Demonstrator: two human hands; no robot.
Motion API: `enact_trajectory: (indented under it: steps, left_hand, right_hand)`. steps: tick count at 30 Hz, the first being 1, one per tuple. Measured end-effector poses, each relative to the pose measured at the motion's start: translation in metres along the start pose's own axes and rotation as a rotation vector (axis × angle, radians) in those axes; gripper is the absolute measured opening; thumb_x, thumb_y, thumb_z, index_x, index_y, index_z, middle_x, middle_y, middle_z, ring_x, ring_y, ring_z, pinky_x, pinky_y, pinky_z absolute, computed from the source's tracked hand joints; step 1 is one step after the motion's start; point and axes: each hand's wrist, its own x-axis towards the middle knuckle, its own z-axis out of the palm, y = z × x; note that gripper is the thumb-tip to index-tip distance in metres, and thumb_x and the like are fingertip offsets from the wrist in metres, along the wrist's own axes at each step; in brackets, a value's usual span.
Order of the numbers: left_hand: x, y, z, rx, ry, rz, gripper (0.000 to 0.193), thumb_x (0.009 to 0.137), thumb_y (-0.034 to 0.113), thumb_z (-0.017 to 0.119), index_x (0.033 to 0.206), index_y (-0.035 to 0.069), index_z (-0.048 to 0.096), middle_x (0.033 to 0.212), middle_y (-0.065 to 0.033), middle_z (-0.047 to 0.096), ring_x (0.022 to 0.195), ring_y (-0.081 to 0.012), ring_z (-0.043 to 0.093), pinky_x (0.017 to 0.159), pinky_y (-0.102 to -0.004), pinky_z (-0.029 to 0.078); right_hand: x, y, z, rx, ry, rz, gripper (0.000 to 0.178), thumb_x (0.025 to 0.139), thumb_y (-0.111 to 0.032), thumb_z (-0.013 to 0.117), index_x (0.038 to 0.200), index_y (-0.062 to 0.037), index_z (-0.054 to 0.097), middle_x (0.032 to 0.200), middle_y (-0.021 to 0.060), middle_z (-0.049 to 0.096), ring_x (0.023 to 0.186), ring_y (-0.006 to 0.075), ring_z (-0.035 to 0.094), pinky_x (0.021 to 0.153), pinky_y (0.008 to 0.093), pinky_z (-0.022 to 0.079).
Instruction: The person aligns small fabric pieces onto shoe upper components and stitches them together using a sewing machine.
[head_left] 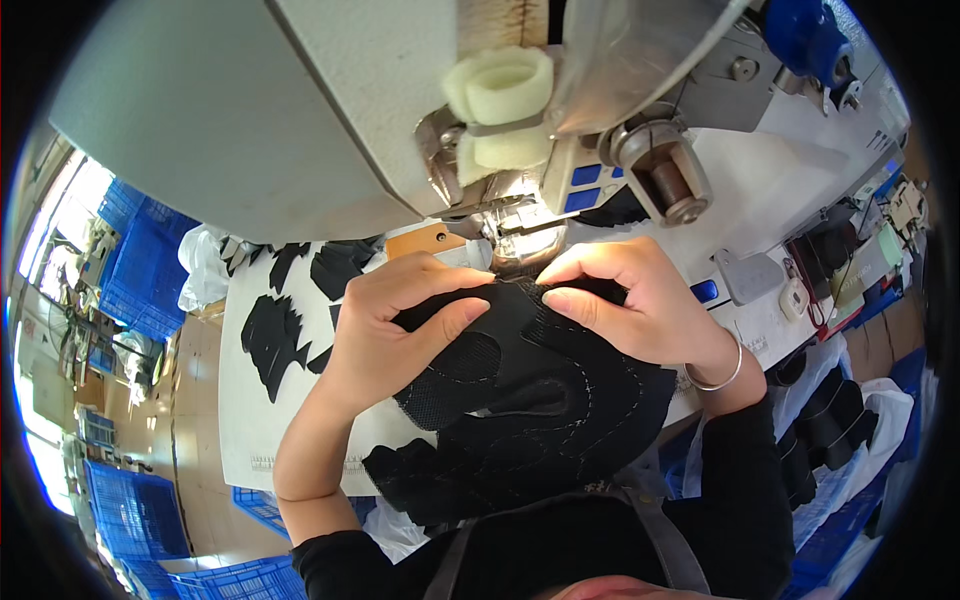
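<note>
A black fabric piece [520, 400] with light stitch lines hangs over the near edge of the white table toward my lap. My left hand [415, 315] pinches its far edge between thumb and fingers. On the other side of that edge, my right hand [615, 300] pinches it too, a short gap away. The edge between my fingertips lies just in front of the lit needle area of a sewing machine [515, 225]. The needle itself I cannot make out.
Black cut pieces [272, 340] lie on the table [245, 430] at left. Overhead is the grey machine head [230, 110]; a thread bobbin [670, 185] sits right of it. Blue crates [135, 510] stand on the floor at left. A bag with black pieces [830, 430] is at right.
</note>
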Motion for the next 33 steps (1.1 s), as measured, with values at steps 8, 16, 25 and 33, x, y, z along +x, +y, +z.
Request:
enact_trajectory:
  steps: [8, 16, 25, 33]
  left_hand:
    - [0.017, -0.012, -0.015, -0.069, -0.058, -0.154, 0.020, 0.079, 0.011, 0.076, 0.096, 0.001, 0.072, 0.086, -0.0068, 0.070, 0.082, -0.0135, 0.062, 0.077, -0.0259, 0.048]
    - [0.038, -0.017, -0.028, -0.034, -0.130, -0.473, 0.039, 0.079, 0.033, 0.078, 0.102, 0.003, 0.070, 0.094, -0.0054, 0.070, 0.088, -0.0146, 0.063, 0.081, -0.0287, 0.049]
    - [0.058, -0.041, -0.042, 0.101, -0.325, -0.233, 0.037, 0.079, 0.036, 0.077, 0.099, 0.005, 0.069, 0.090, -0.0049, 0.070, 0.080, -0.0150, 0.062, 0.075, -0.0306, 0.051]
    - [0.019, -0.034, -0.020, 0.447, 0.041, -0.046, 0.017, 0.081, 0.013, 0.073, 0.096, 0.004, 0.071, 0.099, -0.0063, 0.070, 0.092, -0.0170, 0.063, 0.082, -0.0281, 0.048]
  right_hand:
    - [0.006, 0.007, 0.000, 0.374, 0.033, 0.323, 0.015, 0.089, -0.009, 0.066, 0.102, -0.0024, 0.060, 0.071, -0.0039, 0.054, 0.060, -0.0004, 0.043, 0.056, 0.0180, 0.034]
    - [0.010, 0.028, 0.007, 0.344, 0.113, 0.399, 0.014, 0.092, -0.009, 0.062, 0.093, 0.0045, 0.063, 0.069, -0.0052, 0.061, 0.065, -0.0022, 0.048, 0.057, 0.0168, 0.036]
    - [0.009, 0.024, 0.018, 0.540, 0.201, 0.221, 0.014, 0.090, 0.001, 0.061, 0.103, 0.0041, 0.055, 0.084, 0.0000, 0.062, 0.071, -0.0001, 0.053, 0.060, 0.0168, 0.041]
    - [0.018, 0.019, 0.018, 0.550, 0.237, 0.234, 0.011, 0.091, -0.006, 0.062, 0.097, 0.0017, 0.059, 0.079, -0.0034, 0.061, 0.066, -0.0019, 0.048, 0.057, 0.0168, 0.038]
